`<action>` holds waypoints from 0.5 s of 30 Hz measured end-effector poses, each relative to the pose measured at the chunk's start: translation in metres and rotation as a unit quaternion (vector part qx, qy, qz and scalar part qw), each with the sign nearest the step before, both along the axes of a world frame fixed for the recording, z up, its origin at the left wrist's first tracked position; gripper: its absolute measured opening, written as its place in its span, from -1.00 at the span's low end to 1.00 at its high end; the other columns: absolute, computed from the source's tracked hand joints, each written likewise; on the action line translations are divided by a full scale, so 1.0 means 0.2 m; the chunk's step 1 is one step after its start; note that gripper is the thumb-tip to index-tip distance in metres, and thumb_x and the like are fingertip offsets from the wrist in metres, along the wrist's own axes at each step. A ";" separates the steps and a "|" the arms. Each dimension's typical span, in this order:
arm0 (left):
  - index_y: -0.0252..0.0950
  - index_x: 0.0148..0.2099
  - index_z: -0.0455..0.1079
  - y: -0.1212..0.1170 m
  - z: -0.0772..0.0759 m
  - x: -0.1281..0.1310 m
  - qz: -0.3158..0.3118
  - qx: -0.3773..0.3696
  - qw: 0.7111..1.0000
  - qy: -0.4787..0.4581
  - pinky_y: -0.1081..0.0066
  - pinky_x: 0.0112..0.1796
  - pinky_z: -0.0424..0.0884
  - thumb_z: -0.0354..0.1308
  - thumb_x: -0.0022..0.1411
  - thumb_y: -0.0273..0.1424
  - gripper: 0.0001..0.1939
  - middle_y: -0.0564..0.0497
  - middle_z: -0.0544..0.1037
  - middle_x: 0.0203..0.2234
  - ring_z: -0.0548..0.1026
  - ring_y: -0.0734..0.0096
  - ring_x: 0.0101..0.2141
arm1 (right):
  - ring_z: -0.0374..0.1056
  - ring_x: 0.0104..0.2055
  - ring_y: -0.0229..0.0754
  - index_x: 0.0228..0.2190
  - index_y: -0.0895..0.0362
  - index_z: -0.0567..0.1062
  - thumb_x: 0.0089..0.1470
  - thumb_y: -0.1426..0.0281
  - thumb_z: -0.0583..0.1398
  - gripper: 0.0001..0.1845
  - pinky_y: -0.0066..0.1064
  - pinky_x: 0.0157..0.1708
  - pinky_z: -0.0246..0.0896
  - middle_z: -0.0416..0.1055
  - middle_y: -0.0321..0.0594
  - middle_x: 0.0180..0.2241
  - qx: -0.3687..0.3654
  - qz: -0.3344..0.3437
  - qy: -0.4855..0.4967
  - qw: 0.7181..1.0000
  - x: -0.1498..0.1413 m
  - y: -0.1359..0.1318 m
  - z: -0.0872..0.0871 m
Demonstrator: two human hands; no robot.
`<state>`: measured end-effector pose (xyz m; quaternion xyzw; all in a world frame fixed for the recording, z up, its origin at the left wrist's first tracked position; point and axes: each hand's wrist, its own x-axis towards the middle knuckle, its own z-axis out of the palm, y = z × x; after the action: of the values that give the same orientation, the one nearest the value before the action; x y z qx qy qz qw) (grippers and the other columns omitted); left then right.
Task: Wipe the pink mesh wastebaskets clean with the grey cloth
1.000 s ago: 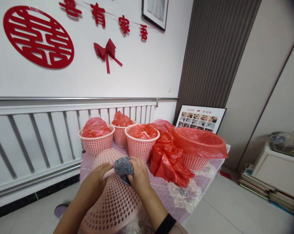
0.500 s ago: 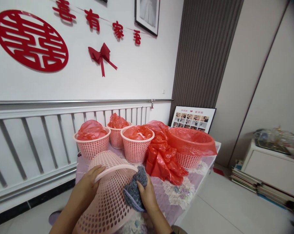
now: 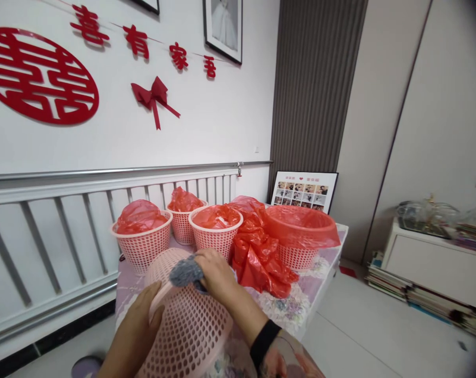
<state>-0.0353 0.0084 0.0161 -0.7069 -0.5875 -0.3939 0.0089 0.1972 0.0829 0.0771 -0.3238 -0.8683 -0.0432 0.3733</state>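
Note:
A pink perforated plastic basket (image 3: 186, 328) lies tilted on the table's near part, its mouth facing me. My left hand (image 3: 141, 320) grips its rim on the left side, thumb inside and fingers outside. In my right hand (image 3: 218, 270) is a grey-blue cloth (image 3: 185, 272), pressed against the top of the basket's rim. Just behind stand more pink baskets, among them one with a red plastic bag (image 3: 141, 216) bunched inside. The fingertips of my right hand are partly hidden by the cloth.
Crumpled red plastic bags (image 3: 261, 265) lie mid-table, beside a basket lined with a red bag (image 3: 301, 226) at the right. A flowered tablecloth (image 3: 287, 310) covers the table. A white radiator (image 3: 70, 236) runs along the wall; a low white cabinet (image 3: 431, 262) stands right.
My right hand with the cloth has moved up and left, from the right side of the basket's rim to its top. My left hand stays on the rim. The view has turned slightly right.

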 end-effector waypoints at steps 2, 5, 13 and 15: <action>-0.28 0.12 0.40 0.03 0.10 0.00 -0.035 0.001 0.999 0.008 -0.01 0.13 0.40 -0.03 0.23 -0.34 -0.55 -0.18 0.56 0.06 0.50 0.09 0.08 | 0.31 -0.01 -0.06 -0.12 0.12 0.48 0.15 0.44 0.24 -0.77 -0.20 -0.02 0.21 0.47 -0.14 -0.05 0.029 0.014 -0.031 0.999 -0.10 -0.05 0.01; -0.23 0.05 0.47 0.04 0.20 0.00 -0.082 0.000 0.997 0.015 0.09 0.11 0.43 -0.06 0.19 -0.41 -0.57 -0.10 0.59 0.02 0.54 0.15 0.03 | 0.30 -0.02 -0.06 -0.11 0.11 0.46 0.14 0.41 0.26 -0.76 -0.21 -0.03 0.19 0.48 -0.16 -0.04 0.044 0.012 -0.024 0.999 -0.18 -0.10 -0.01; -0.24 0.17 0.39 -0.01 0.20 0.09 -0.093 -0.039 0.995 0.005 0.09 0.24 0.28 -0.08 0.29 -0.38 -0.54 -0.10 0.49 0.16 0.40 0.19 0.19 | 0.28 0.04 -0.05 -0.09 0.08 0.45 0.01 0.52 0.27 -0.63 -0.18 0.03 0.17 0.44 -0.15 0.01 -0.011 0.002 0.049 0.999 -0.07 -0.09 -0.10; -0.23 0.21 0.35 -0.01 0.17 0.08 -0.069 -0.046 0.996 0.010 0.05 0.24 0.27 -0.06 0.28 -0.40 -0.53 -0.11 0.48 0.17 0.40 0.19 0.20 | 0.28 0.04 -0.04 -0.09 0.10 0.45 -0.03 0.56 0.24 -0.59 -0.16 0.04 0.17 0.44 -0.13 0.00 -0.021 -0.001 0.070 0.997 -0.04 -0.06 -0.13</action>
<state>-0.0185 0.0074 0.0497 -0.7494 -0.5545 -0.3591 -0.0452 0.1886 0.0707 0.0510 -0.3347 -0.8403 -0.0029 0.4264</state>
